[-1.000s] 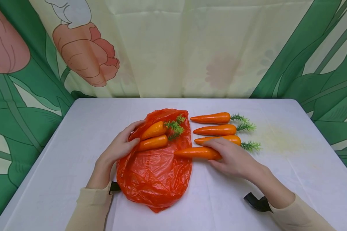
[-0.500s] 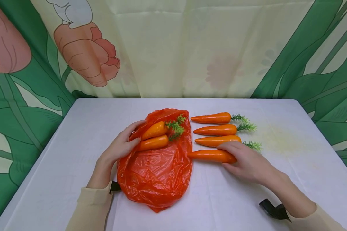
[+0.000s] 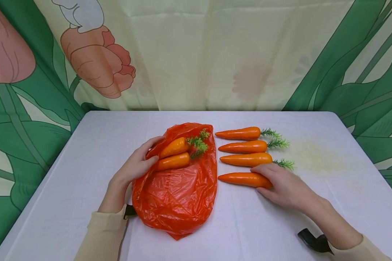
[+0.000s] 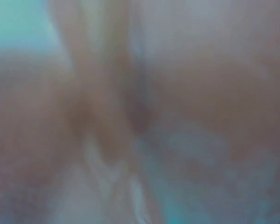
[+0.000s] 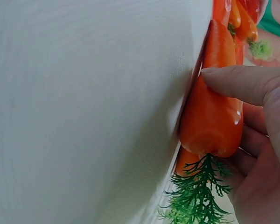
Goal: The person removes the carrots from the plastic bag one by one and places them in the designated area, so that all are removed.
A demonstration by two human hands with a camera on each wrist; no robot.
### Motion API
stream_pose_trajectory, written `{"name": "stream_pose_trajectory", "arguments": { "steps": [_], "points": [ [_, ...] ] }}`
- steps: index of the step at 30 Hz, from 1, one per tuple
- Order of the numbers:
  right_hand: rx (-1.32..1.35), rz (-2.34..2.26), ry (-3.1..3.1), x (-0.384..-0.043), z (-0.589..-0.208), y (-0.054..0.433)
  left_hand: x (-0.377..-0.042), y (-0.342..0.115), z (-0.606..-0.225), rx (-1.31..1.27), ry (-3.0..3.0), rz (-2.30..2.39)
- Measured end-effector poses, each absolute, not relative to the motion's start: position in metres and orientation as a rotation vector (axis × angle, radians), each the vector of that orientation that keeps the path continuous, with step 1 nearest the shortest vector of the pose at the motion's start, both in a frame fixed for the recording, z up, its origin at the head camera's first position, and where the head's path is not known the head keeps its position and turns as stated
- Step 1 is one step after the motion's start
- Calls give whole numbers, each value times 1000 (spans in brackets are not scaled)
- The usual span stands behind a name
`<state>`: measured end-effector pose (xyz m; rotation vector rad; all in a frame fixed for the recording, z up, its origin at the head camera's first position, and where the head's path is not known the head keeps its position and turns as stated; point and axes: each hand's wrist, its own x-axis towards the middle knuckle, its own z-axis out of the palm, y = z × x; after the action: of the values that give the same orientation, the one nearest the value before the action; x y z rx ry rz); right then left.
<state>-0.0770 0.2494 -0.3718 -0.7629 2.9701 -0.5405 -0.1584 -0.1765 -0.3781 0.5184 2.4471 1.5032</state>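
Observation:
My left hand (image 3: 135,163) holds the left edge of a red plastic bag (image 3: 179,188), its thumb at the tail of the lower of two toy carrots (image 3: 174,161) lying on the bag's upper part. The left wrist view is too blurred to show detail. My right hand (image 3: 285,185) grips the thick end of the nearest carrot (image 3: 241,178), thumb on one side and fingers on the other. Its tip points left, close to the bag. In the right wrist view, that carrot (image 5: 212,121) lies along the white cloth, and its green leaves (image 5: 200,186) hang past my palm.
Three more carrots lie in a row behind the held one: a far carrot (image 3: 241,133), a middle carrot (image 3: 245,146) and a near carrot (image 3: 248,158), leaves to the right. All rest on a white-covered table (image 3: 313,145). A printed curtain (image 3: 199,54) hangs behind.
My right hand has drawn the carrot rightward and slightly nearer, off the bag's right edge onto the table beside the row. The left hand and the bag stay put.

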Motion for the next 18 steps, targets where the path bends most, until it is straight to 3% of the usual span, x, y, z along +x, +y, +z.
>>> {"name": "stream_pose_trajectory", "arguments": {
  "steps": [18],
  "points": [
    [-764, -537, 3047, -73, -366, 258, -158, -177, -378, 516, 2443, 1507]
  ]
}}
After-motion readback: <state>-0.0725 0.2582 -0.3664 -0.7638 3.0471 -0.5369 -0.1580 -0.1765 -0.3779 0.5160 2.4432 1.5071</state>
